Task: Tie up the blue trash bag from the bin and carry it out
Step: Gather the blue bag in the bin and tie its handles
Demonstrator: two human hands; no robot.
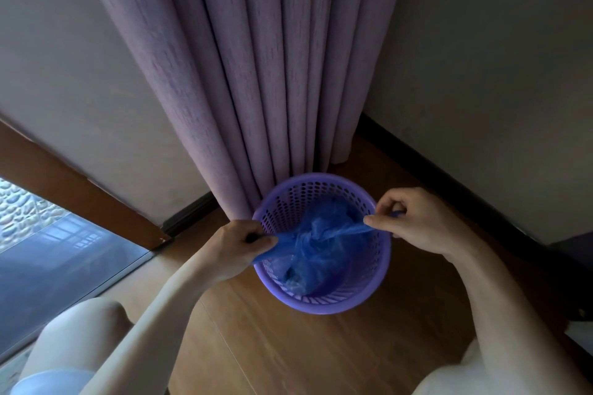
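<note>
The blue trash bag [316,247] sits inside the purple perforated bin [324,301], which stands on the wooden floor [288,346] against the foot of the lilac curtain [256,74] in the far corner of the room. The person crouches on the near side, one knee [93,317] showing at the lower left. The left hand [234,244] is clenched around a twisted ear of the bag at the bin's left rim, and the right hand [414,221] pinches the opposite ear between thumb and fingers at the right rim, so both hands are grasping plastic and the film is drawn taut between them over a crossing at the middle. This looks like the tightening of a first knot, with the bag still down in the bin and nothing lifted yet. The film is thin and stretched to narrow strands, so a hard outward pull could tear an ear off or split the bag near the crossing, spilling what lies in the bottom. The right-hand pinch holds only a short tail, which may slip free before the knot sets. The bin is light and unheld, so an uneven pull could tip it toward the near side or drag it across the floor. A single half knot may also loosen once the bag's weight hangs from it.
</note>
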